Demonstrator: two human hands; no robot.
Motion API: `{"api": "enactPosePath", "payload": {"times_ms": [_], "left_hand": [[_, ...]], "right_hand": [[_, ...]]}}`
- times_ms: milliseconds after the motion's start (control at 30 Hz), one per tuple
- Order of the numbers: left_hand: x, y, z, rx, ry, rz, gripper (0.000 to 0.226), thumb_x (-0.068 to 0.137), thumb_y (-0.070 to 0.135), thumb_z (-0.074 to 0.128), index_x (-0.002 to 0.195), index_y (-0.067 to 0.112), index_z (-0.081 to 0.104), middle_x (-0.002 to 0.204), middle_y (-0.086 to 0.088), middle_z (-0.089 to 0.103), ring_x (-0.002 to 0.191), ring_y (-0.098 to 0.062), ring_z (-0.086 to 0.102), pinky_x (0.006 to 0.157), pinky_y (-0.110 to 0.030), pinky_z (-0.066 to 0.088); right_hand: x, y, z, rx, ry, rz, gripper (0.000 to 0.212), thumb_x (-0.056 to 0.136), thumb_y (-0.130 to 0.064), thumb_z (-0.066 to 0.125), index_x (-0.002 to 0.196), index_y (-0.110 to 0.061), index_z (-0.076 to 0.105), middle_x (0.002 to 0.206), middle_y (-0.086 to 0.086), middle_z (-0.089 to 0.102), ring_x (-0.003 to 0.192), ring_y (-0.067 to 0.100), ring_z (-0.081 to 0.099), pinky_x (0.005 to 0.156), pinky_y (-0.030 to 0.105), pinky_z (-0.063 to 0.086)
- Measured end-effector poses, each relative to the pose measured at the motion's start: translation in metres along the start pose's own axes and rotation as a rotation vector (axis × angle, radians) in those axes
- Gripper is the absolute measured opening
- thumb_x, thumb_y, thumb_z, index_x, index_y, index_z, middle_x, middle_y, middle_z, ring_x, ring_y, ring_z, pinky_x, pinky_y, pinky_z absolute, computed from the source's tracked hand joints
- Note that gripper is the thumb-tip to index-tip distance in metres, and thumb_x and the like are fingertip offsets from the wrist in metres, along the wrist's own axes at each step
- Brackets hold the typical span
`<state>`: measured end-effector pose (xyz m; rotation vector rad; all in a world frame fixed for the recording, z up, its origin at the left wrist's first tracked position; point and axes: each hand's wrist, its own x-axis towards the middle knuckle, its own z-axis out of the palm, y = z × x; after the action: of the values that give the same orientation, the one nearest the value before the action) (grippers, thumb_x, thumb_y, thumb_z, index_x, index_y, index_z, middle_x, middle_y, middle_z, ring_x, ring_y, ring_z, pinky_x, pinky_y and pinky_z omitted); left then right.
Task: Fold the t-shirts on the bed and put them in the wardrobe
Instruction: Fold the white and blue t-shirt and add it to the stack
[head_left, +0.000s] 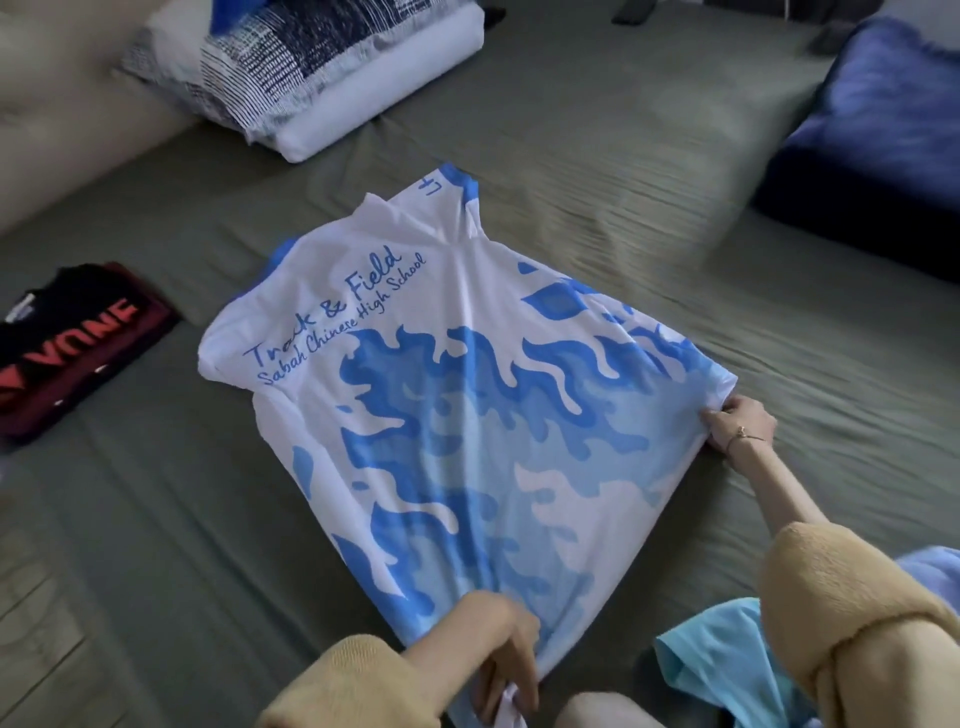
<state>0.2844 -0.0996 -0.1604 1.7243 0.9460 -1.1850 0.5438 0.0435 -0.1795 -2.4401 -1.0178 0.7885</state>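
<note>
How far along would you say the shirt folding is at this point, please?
Done: one dark shirt lies folded on the bed. In hand: the left hand and right hand grip the hem of the white-and-blue shirt, spread flat, unfolded. Left: a light blue shirt; no wardrobe in view.

both hands (498, 644) (740, 423) pinching, arms outstretched

The white and blue t-shirt (457, 415) in the middle is of thin, smooth cloth with a slight sheen and flat printed letters, and it lies on a bed sheet (597, 171) of matt grey-green cloth with fine woven ribs and small wrinkles. The sleeves (841, 597) near the camera are of thick, fuzzy tan cloth, like fleece. The blue pillow (878, 130) at the far right looks soft and a little velvety, and the folded dark shirt (78, 343) at the left is matt cotton-like cloth with red print.
</note>
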Motion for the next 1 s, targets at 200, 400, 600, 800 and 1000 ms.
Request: {"api": "enactPosePath", "payload": {"times_ms": [200, 400, 600, 800, 1000], "left_hand": [[-0.002, 0.030, 0.013, 0.041, 0.071, 0.054, 0.048, 0.090, 0.030, 0.060, 0.115, -0.011, 0.059, 0.119, -0.026, 0.060, 0.106, -0.033, 0.059, 0.089, -0.035, 0.044], [0.011, 0.019, 0.003, -0.266, -0.053, 0.090, 0.044, 0.091, 0.041, 0.054, 0.105, 0.001, 0.067, 0.104, -0.013, 0.062, 0.083, -0.016, 0.057, 0.078, -0.021, 0.043], [0.020, 0.018, -0.023, -0.534, -0.108, 0.218, 0.046, 0.095, 0.023, 0.035, 0.085, -0.011, 0.064, 0.121, -0.032, 0.057, 0.039, 0.000, 0.058, 0.055, -0.012, 0.039], [0.038, 0.014, -0.015, -0.553, -0.072, 0.239, 0.033, 0.092, 0.019, 0.047, 0.068, -0.001, 0.059, 0.097, -0.023, 0.059, 0.040, -0.004, 0.060, 0.074, -0.027, 0.052], [0.040, 0.017, -0.021, -0.557, -0.083, 0.204, 0.032, 0.090, 0.021, 0.048, 0.069, 0.000, 0.061, 0.095, -0.018, 0.060, 0.039, -0.004, 0.059, 0.078, -0.032, 0.052]], "right_hand": [[-0.009, 0.014, -0.012, 0.186, 0.021, 0.094, 0.026, 0.088, -0.016, 0.053, 0.097, 0.004, 0.066, 0.102, 0.026, 0.065, 0.095, 0.039, 0.061, 0.088, 0.041, 0.049], [-0.005, 0.001, -0.021, 0.365, 0.170, 0.071, 0.031, 0.083, -0.011, 0.059, 0.110, 0.001, 0.050, 0.115, 0.026, 0.059, 0.109, 0.036, 0.053, 0.083, 0.031, 0.034], [0.009, -0.004, -0.021, 0.287, 0.087, 0.140, 0.042, 0.084, -0.037, 0.062, 0.100, 0.001, 0.069, 0.100, 0.020, 0.065, 0.103, 0.034, 0.059, 0.090, 0.039, 0.045], [0.014, -0.008, -0.015, 0.307, 0.103, 0.090, 0.025, 0.079, -0.014, 0.057, 0.102, -0.015, 0.068, 0.092, 0.011, 0.062, 0.105, 0.034, 0.057, 0.102, 0.049, 0.037], [0.011, -0.008, -0.008, 0.253, 0.193, 0.150, 0.038, 0.084, -0.008, 0.051, 0.121, -0.013, 0.054, 0.126, 0.015, 0.054, 0.125, 0.032, 0.042, 0.105, 0.047, 0.027]]}}
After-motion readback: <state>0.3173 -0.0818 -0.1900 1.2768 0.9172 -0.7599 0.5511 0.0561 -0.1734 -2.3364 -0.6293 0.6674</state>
